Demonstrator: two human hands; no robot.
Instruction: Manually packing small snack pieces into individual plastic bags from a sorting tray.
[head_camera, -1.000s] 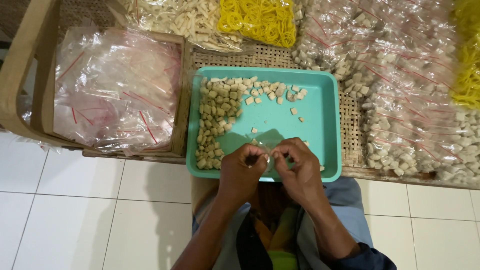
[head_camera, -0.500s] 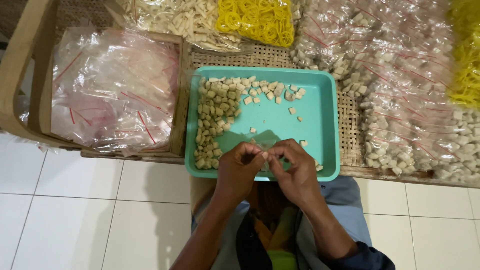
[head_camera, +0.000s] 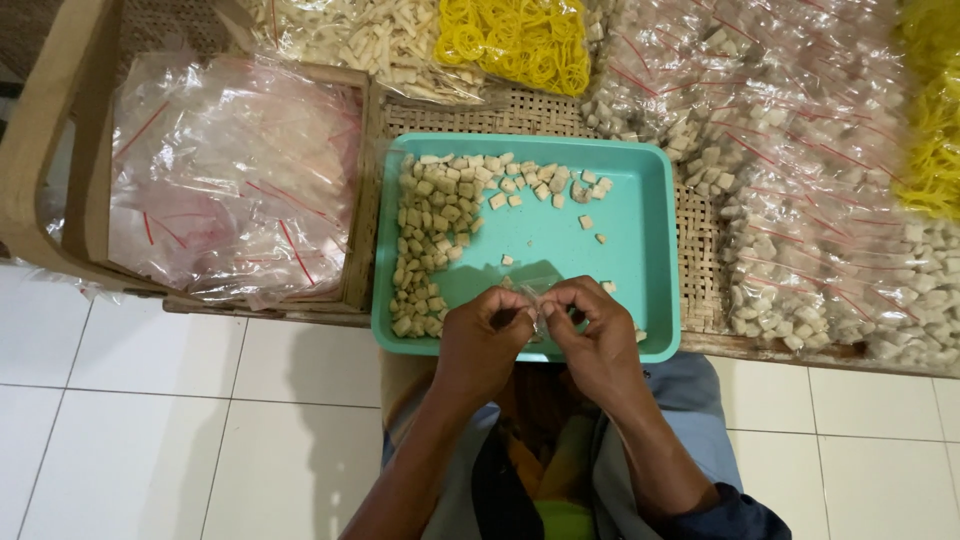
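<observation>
Pinched together over the near rim of a tray, the left hand and the right hand are seen meeting at their fingertips. A small clear plastic bag is held between them: the fingers of the left hand are curled shut on its one edge, and those of the right hand are closed on the other, thumbs pressed in from the near side. What the bag contains cannot be told, since it is mostly hidden by the fingers.

Directly beneath the fingers the near rim of the teal tray is found. Just beyond the fingertips, a few loose pale cubes lie scattered on the bare tray floor. Farther beyond and to the left of the fingers, a dense pile of pale cubes is heaped along the tray's left side and far edge.

The tray is carried on a woven worktop. Well to the left of the fingers, a wooden crate filled with empty clear bags marked with red strips is seen. Far to the right, filled bags of cubes are piled. Farthest beyond the fingers, yellow rubber bands and a heap of pale sticks are laid.
</observation>
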